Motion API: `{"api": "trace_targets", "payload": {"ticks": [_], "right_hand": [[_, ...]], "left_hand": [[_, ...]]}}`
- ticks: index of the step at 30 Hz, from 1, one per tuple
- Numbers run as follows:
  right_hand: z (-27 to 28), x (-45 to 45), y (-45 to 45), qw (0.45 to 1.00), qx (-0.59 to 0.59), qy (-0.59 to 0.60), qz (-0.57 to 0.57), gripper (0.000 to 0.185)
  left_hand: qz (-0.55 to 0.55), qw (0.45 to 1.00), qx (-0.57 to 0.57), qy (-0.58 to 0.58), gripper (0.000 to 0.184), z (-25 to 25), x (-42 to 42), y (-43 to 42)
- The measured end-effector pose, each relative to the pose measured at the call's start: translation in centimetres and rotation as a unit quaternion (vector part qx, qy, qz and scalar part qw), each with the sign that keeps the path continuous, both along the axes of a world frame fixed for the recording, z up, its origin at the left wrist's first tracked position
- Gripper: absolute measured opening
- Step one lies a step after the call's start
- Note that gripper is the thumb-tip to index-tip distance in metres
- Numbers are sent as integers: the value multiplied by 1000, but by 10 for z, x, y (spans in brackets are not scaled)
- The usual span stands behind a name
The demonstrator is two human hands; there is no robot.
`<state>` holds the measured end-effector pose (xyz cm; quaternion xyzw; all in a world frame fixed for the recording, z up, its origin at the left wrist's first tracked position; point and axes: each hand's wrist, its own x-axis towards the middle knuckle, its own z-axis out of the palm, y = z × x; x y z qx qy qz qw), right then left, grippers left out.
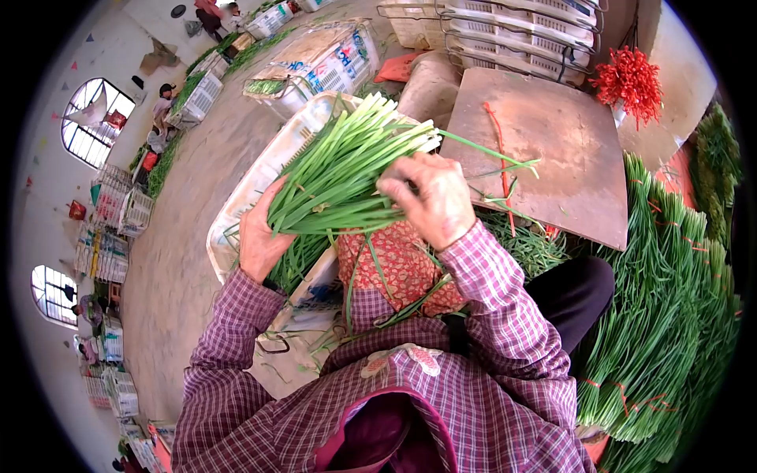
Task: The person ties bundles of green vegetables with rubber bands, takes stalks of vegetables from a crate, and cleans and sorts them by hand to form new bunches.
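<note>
A long white plastic basket [225,217] slants across the centre of the frame, loose green stalks lying inside it, and the task's thing, a thick bunch of long green stalks with pale stem ends [339,169], is held up over its opening. The left hand [262,235], left of centre, has its grip closed round the leafy lower side of the bunch; the right hand [430,197] is at the pale ends on the other side, its fingers curled and blurred, and whether its grip has hold of a stalk I cannot tell. At upper centre, a white crate with blue lettering [347,59] has greens at its near end, and at the top right white slatted plastic crates [512,39] are stacked in dark wire frames. A cluster of thin bright red strips [628,83] stands in a small pale holder at upper right. Just below it lies a flat brown square surface [568,158], with one red strip [500,146] and a few green scraps near its left edge; most of the middle is bare, and its lower right corner comes close to green bundles tied with red [662,315], heaped down the right side. Left of the basket, bare brown floor [181,229] gives open room as far as the rows of white crates [118,201] along the left.
</note>
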<state>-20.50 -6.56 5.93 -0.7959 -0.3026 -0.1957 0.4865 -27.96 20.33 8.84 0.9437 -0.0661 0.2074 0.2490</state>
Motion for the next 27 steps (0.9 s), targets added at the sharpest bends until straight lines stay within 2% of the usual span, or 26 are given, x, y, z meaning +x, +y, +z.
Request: {"api": "trace_targets", "payload": {"ticks": [2,3,5,6,9,10,11,13,14,15,17,19,20,23,25,27], "right_hand": [[5,1,-9,991,113,57,52,15],[6,3,-12,979,168,105,51,17],[15,5,-19,949,234,190,90,20],[15,10,-21,951,244,175,78,22],[26,9,-33,845,406,304,170,19],[31,7,-43,839,412,285,214,19],[35,5,-49,837,396,269,264,18],[53,-10,-66,893,198,268,302,15],[52,-15,-56,935,120,190,274,11],[38,-13,-37,968,104,14,227,12],[37,-23,-16,995,26,-30,88,14],[40,-27,2,1000,-1,-25,7,17],[37,-26,14,997,-18,-59,-55,20],[30,-16,33,989,-55,-90,-104,24],[22,-12,40,988,-52,-104,-102,23],[19,-12,42,999,-16,-4,-32,19]], "left_hand": [[-10,1000,-11,11,61,-4,1,3],[-9,999,-18,27,61,-6,2,5],[-8,999,-25,43,62,-9,4,5],[-11,999,-25,44,63,-11,4,5],[-3,999,-23,44,63,-12,4,1],[5,999,-19,44,63,-12,3,1],[12,999,-20,44,63,-13,3,1],[21,999,-10,34,62,-13,6,-1],[22,1000,-7,18,62,-15,8,-3],[22,1000,-6,18,62,-15,9,-6],[42,999,-2,22,64,-16,13,-15],[52,999,8,6,66,-16,16,-26],[62,998,25,1,66,-14,16,-32],[62,996,56,-19,67,-11,16,-42],[66,993,81,-51,69,-10,16,-48],[68,992,91,-53,70,-10,17,-49]]}}
